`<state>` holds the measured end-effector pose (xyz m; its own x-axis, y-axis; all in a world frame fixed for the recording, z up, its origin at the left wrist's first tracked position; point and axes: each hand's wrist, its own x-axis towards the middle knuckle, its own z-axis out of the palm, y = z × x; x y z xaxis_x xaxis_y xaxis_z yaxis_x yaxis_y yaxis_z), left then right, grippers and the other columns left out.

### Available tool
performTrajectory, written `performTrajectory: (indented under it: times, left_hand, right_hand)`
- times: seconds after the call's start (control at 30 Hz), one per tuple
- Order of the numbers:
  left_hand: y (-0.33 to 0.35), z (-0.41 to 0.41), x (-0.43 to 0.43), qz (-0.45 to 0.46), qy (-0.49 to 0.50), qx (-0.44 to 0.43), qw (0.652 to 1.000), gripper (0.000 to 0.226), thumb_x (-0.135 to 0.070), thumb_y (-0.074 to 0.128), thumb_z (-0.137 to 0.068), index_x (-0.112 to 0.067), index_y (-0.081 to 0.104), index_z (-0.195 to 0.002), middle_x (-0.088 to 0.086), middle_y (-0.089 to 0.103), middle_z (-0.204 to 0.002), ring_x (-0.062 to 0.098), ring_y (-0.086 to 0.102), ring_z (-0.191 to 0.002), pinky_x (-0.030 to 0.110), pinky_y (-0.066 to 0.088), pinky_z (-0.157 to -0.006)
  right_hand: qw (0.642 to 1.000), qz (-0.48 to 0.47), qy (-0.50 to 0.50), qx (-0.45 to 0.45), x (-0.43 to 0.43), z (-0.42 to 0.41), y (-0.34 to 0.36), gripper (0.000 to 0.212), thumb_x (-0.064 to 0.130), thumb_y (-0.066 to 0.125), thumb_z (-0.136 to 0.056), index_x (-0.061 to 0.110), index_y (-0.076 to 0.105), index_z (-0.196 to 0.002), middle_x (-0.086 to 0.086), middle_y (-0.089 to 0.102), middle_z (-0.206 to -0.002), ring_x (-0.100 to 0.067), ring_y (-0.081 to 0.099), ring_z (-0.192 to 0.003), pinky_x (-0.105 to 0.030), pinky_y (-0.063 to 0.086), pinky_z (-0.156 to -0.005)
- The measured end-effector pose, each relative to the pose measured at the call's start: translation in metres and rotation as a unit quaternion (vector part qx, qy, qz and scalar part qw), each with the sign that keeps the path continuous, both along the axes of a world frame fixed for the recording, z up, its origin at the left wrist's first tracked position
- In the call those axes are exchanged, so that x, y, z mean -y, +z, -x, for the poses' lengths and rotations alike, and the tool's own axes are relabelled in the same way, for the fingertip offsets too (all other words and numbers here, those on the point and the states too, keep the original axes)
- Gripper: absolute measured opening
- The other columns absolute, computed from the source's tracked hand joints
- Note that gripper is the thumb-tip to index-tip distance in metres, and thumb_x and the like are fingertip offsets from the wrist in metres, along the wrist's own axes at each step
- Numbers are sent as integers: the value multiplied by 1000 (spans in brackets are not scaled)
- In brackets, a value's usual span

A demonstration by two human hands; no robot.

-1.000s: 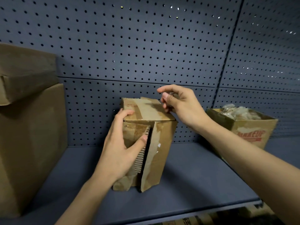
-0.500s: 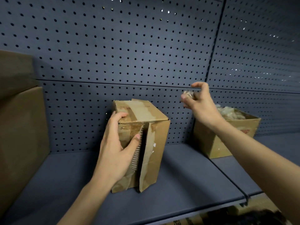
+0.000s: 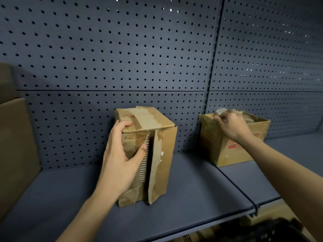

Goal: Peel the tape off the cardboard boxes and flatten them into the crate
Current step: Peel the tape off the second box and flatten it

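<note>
Small cardboard box (image 3: 163, 154) stands upright mid-shelf, just in front of the back panel. Front seam is split, corrugated edge showing, torn paper patches where tape seems to have come off. A wide tape strip (image 3: 146, 117) is on the top face, so peeling looks only partly done. Box is not flattened, nothing seen going into a crate.

Left hand (image 3: 120, 159) clamps the box's front-left corner: fingers over the top edge, thumb pressed on the front flap beside the slit. Right hand (image 3: 232, 124) is well apart from it, reaching over the rim of an open box (image 3: 232, 152) with red print, fingers curled, pinching a pale tape wad (image 3: 220, 111). That box holds more crumpled pale stuff; likely the scrap bin.

Left to do, by my read: top strip off, collapse the box, stow it.

Shelf (image 3: 192, 189) is dark blue-grey, in two sections with a gap between. Perforated back panel (image 3: 122, 49) in the same colour. Large cardboard box (image 3: 15, 145) at the left edge. Below the shelf there is a dark shape (image 3: 272, 229), maybe the crate, can't tell. Dim light.
</note>
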<state>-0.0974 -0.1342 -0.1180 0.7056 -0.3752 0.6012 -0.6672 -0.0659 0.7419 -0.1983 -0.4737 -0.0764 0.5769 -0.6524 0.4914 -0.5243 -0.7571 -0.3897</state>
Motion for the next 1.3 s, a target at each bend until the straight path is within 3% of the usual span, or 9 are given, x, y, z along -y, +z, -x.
performTrajectory:
  times: [0.13, 0.23, 0.4, 0.6, 0.73, 0.8, 0.97, 1.13, 1.3]
  left_hand:
    - [1, 2, 0, -12, 10, -11, 1000, 71, -29, 82, -77, -49, 37, -127, -18, 46, -142, 7, 45, -130, 36, 38, -110]
    - [2, 5, 0, -19, 21, -15, 999, 81, -29, 88, -70, -49, 36, -129, -19, 43, -143, 4, 42, -129, 29, 36, -106]
    - [3, 5, -1, -27, 17, -14, 999, 86, -31, 88, -67, -48, 34, -131, -18, 43, -142, 5, 43, -128, 33, 38, -108]
    - [5, 7, -7, -35, 10, -23, 999, 95, -28, 86, -67, -52, 26, -135, -16, 43, -142, 7, 44, -126, 27, 36, -102]
    - [5, 7, -18, -19, 10, -27, 999, 102, -25, 82, -63, -50, 20, -140, -11, 50, -138, 14, 51, -125, 39, 44, -104]
    - [5, 9, -26, -7, 5, -27, 1000, 107, -22, 80, -65, -51, 14, -144, -12, 48, -141, 12, 51, -126, 38, 44, -105]
    - [2, 7, -48, 12, -44, -32, 998, 102, -24, 63, -67, -53, 9, -148, -24, 43, -143, 6, 46, -131, 35, 40, -109]
    - [-4, 5, -58, 53, -87, 1, 995, 87, -9, 45, -79, -29, 13, -157, -54, 31, -136, -14, 31, -137, 8, 28, -106]
    - [-8, 9, -59, 59, -111, 9, 992, 79, -4, 38, -82, -21, 19, -157, -56, 36, -131, -22, 36, -129, 0, 27, -99]
  right_hand:
    - [997, 20, -43, -59, 1, -3, -6, 42, 50, 39, -103, 21, 57, -128, -13, 66, -123, -36, 54, -123, -58, 26, -110]
    - [996, 14, -45, -73, 0, -4, -7, 41, 47, 35, -104, 23, 43, -137, -17, 59, -134, -38, 45, -132, -59, 21, -112]
    - [998, 41, -13, -40, -9, -2, 0, 42, 31, 42, -104, 18, 46, -143, -15, 48, -148, -34, 27, -146, -55, 19, -115]
    - [974, 67, 188, 107, -108, -4, 31, 36, 32, 55, -100, 16, 61, -132, 1, 61, -136, -12, 53, -124, -22, 36, -102]
    - [924, -12, 378, 54, -185, -6, 48, 40, 45, 55, -97, 28, 58, -134, 11, 62, -130, -2, 57, -118, -23, 45, -102]
    - [914, 25, 404, -20, -204, -11, 48, 44, 44, 57, -97, 29, 54, -138, 9, 57, -135, -6, 52, -124, -23, 40, -105]
    - [910, 80, 395, -101, -220, -18, 43, 49, 46, 59, -95, 29, 50, -141, 13, 47, -139, -7, 43, -129, -22, 31, -107]
    - [919, 152, 341, -123, -233, -20, 36, 75, 52, 67, -85, 35, 33, -149, 12, 33, -145, -14, 39, -131, -36, 36, -111]
    - [918, 284, 225, -161, -246, -26, 18, 106, 60, 73, -72, 29, 14, -155, -5, 32, -144, -27, 34, -137, -52, 14, -122]
